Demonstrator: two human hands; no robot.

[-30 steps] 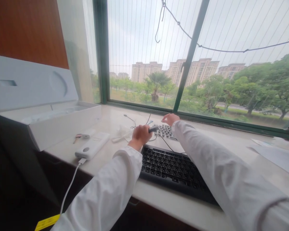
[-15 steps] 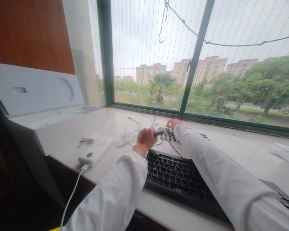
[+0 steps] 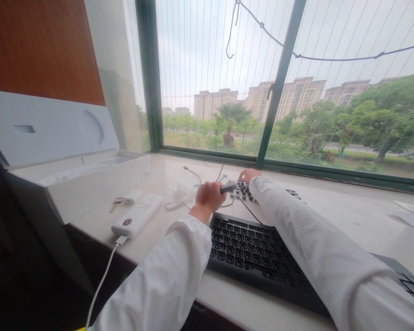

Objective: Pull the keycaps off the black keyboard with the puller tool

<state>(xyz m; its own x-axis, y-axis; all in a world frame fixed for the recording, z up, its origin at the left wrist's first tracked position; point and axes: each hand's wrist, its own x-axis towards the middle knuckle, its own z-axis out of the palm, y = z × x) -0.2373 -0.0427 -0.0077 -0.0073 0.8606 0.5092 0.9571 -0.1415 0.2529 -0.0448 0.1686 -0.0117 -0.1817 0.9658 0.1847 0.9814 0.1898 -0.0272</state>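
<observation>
My left hand (image 3: 209, 196) is wrapped round a small dark brush (image 3: 228, 188), whose bristle end points right toward the loose keycaps (image 3: 245, 192). Those keycaps lie in rows behind the black keyboard (image 3: 243, 243), which has its keycaps off and its switch sockets bare. At the far edge of the keycaps is my right hand (image 3: 250, 175), fingers bent down and pinched together. What it holds, if anything, is too small to make out. My right sleeve crosses over the keyboard and hides its right part and some keycaps.
An open white box (image 3: 96, 179) stands at the left. Nearer are a white power bank (image 3: 138, 216) with a cable plugged in and a key (image 3: 116, 203). Thin cables (image 3: 193, 174) lie near the window (image 3: 210, 82). Papers (image 3: 412, 214) lie at the right.
The brush's bristle end shows more clearly and has shifted slightly in my left hand. My right hand stays almost in place. The camera view has shifted slightly.
</observation>
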